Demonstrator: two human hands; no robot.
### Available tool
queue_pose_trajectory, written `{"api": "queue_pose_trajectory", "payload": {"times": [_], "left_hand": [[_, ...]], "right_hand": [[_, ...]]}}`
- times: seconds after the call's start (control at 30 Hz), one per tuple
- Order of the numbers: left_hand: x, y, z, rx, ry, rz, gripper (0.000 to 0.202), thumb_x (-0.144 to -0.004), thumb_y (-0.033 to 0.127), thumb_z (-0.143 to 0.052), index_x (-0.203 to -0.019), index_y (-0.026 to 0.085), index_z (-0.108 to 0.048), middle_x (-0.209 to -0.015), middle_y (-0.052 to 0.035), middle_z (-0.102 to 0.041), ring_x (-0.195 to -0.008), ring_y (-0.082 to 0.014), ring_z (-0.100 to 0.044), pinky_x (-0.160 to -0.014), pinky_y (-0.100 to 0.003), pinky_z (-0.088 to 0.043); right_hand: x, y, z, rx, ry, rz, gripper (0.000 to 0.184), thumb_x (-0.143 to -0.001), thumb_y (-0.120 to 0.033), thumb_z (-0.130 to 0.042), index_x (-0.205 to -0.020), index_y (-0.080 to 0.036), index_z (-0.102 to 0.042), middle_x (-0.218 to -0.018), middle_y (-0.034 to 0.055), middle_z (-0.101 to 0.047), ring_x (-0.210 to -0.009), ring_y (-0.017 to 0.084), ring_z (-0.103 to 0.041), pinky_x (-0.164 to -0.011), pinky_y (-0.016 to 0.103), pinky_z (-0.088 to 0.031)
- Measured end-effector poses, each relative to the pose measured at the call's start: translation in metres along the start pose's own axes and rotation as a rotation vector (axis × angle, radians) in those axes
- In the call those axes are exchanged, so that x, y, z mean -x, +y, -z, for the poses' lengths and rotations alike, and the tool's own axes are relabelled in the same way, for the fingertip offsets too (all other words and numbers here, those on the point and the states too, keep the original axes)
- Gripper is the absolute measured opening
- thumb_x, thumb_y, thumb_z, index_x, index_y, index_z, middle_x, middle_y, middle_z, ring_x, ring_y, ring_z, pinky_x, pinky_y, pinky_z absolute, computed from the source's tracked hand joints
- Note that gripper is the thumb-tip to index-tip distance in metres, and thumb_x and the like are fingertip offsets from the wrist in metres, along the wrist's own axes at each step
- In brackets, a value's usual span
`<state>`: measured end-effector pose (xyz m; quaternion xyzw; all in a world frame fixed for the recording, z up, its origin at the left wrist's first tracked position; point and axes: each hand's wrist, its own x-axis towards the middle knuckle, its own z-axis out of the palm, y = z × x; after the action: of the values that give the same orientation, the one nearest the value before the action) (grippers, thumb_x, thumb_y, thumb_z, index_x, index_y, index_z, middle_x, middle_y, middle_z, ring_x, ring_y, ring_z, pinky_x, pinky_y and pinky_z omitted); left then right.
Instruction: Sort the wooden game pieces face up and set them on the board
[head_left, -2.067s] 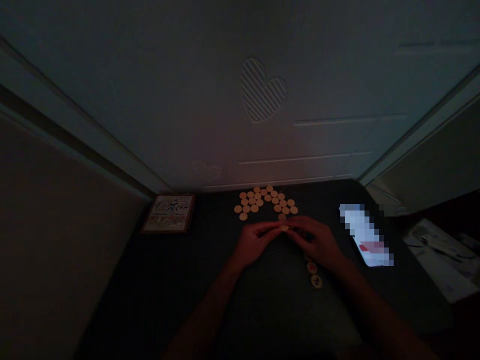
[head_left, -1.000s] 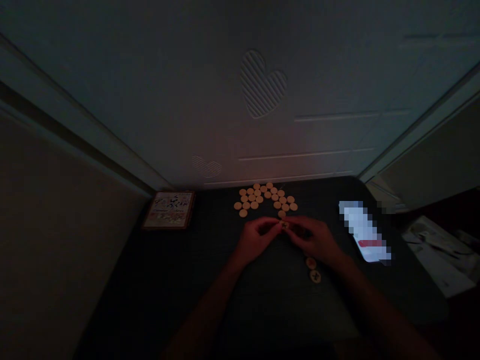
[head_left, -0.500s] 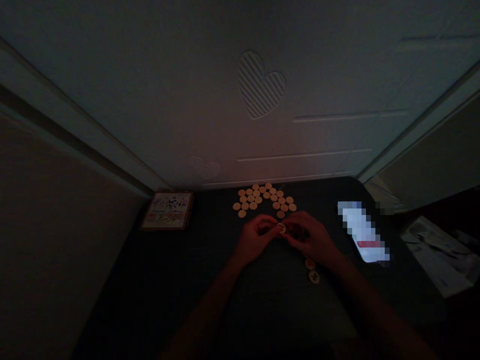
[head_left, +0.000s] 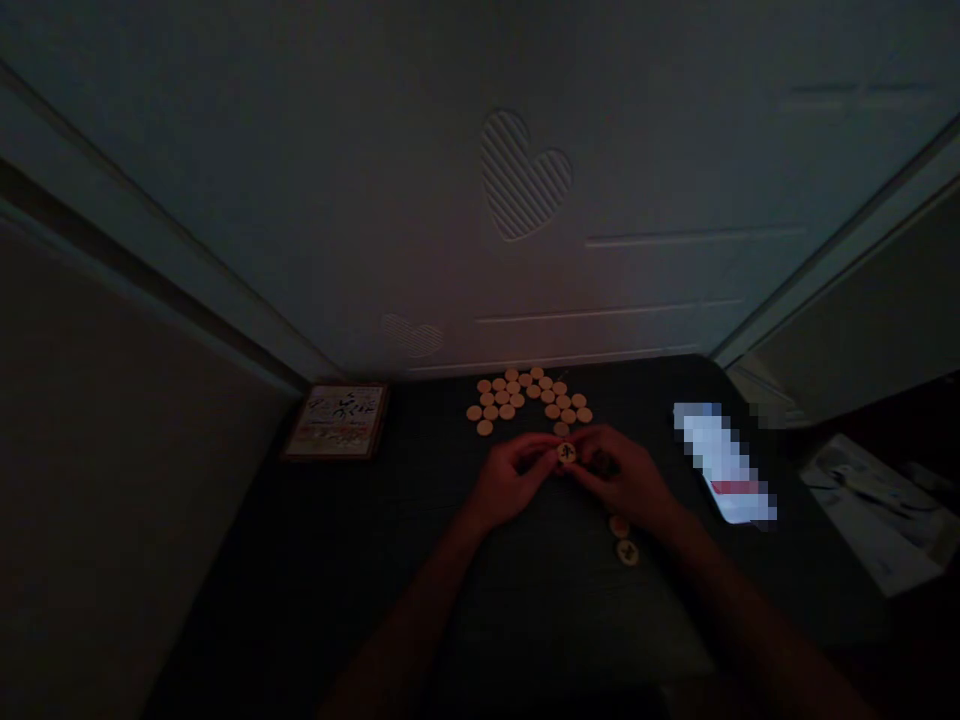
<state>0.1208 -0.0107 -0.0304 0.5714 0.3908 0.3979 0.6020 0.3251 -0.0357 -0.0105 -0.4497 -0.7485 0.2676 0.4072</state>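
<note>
Between the fingertips of both hands is a round wooden xiangqi piece (head_left: 567,453), its dark character facing up. My left hand (head_left: 514,480) pinches it from the left, and my right hand (head_left: 622,472) grips its right side. Just beyond the fingers, several pale discs (head_left: 501,398) of the same kind lie in a loose arch, no marks visible on them. Close to my right wrist, two more pieces rest face up: one with a reddish mark (head_left: 619,526) and one with a dark mark (head_left: 628,552). Dim light hides the finger details.
A flat box with a printed lid (head_left: 337,420) sits on the left of the dark table (head_left: 360,560). On the right lies a lit phone (head_left: 724,465), its screen blurred. A pale panel with hearts (head_left: 525,180) stands behind the table. Papers (head_left: 877,510) lie beyond the right edge.
The held piece's character now shows more fully, where a thumb partly covered it before. Both hands have stayed nearly in place. The other pieces lie as they were.
</note>
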Motion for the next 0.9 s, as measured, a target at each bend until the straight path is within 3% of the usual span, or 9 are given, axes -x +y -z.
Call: {"api": "queue_pose_trajectory", "payload": {"times": [0.17,0.33,0.47,0.6,0.9], "left_hand": [[0.0003,0.0014,-0.0012,0.012,0.044,-0.005,0.026,-0.086,0.033,-0.074,-0.107,0.017,-0.072,-0.107,-0.0096,-0.078,-0.098,-0.022,-0.075,-0.093,-0.038,-0.06],[-0.0002,0.0002,-0.001,0.041,0.052,0.009,0.027,-0.086,0.035,-0.073,-0.106,0.015,-0.072,-0.101,-0.0095,-0.078,-0.086,-0.0201,-0.076,-0.087,-0.037,-0.061],[0.0002,0.0006,0.0,0.015,0.042,0.028,0.029,-0.087,0.036,-0.073,-0.107,0.016,-0.072,-0.102,-0.0093,-0.078,-0.089,-0.0209,-0.076,-0.089,-0.038,-0.06],[0.0008,0.0036,0.0006,0.0,0.026,0.027,0.03,-0.084,0.035,-0.076,-0.108,0.018,-0.072,-0.108,-0.0095,-0.078,-0.101,-0.0231,-0.074,-0.095,-0.039,-0.059],[0.0001,0.0036,0.0021,0.008,0.018,0.049,0.031,-0.084,0.033,-0.077,-0.11,0.018,-0.069,-0.107,-0.0093,-0.078,-0.102,-0.0234,-0.074,-0.097,-0.04,-0.058]], "right_hand": [[0.0003,0.0018,-0.0021,-0.014,0.017,-0.008,0.013,-0.089,-0.029,-0.071,-0.094,-0.024,-0.06,-0.109,0.0064,-0.072,-0.096,0.02,-0.07,-0.081,0.033,-0.058],[0.0014,0.0036,-0.0023,0.019,0.014,-0.006,0.024,-0.087,-0.025,-0.069,-0.111,-0.026,-0.063,-0.112,0.0058,-0.072,-0.102,0.021,-0.071,-0.089,0.036,-0.058],[0.0018,0.0051,-0.0032,0.027,0.016,-0.006,0.033,-0.088,-0.025,-0.069,-0.12,-0.027,-0.063,-0.112,0.0059,-0.072,-0.099,0.021,-0.071,-0.087,0.036,-0.059],[0.0011,0.0058,-0.0048,0.048,0.034,0.014,0.029,-0.089,-0.029,-0.069,-0.118,-0.027,-0.065,-0.108,0.0061,-0.072,-0.095,0.021,-0.071,-0.084,0.036,-0.06],[-0.0001,0.0068,-0.0066,0.05,0.017,0.031,0.03,-0.092,-0.03,-0.068,-0.121,-0.029,-0.068,-0.111,0.0064,-0.073,-0.099,0.02,-0.071,-0.086,0.035,-0.061]]}}
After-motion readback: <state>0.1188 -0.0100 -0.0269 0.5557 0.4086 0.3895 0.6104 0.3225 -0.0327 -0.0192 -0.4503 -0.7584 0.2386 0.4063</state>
